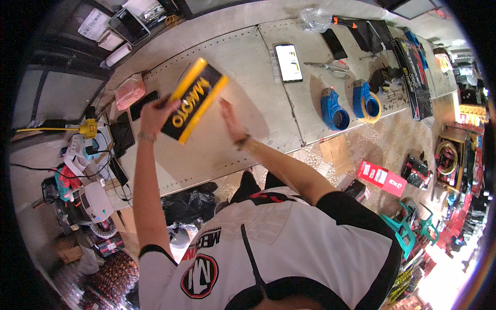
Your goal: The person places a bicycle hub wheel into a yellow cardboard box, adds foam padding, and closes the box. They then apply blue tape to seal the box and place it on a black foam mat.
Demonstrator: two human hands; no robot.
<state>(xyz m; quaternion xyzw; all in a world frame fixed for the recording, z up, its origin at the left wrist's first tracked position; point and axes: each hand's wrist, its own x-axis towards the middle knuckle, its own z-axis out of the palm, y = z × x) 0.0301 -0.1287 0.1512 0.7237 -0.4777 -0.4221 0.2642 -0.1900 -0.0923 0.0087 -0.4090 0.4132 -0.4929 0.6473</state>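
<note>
A flat black and yellow box (195, 98) is tilted above the left part of the metal-topped workbench (206, 155). My left hand (157, 116) grips it along its left edge, thumb over the printed face. To the right of the box's lower right side is my right hand (231, 121), held edge-on with its fingers stretched out. It holds nothing, and I cannot tell whether its fingertips touch the box. A lit phone (288, 63) lies on the bench farther right.
Scissors (330, 67), a dark phone (334, 44) and two blue tape dispensers (335, 109) are on the bench's right half. A pink packet (130, 92) sits at the left. A red box (382, 177) and a green stool (405, 230) stand beyond the bench's near edge.
</note>
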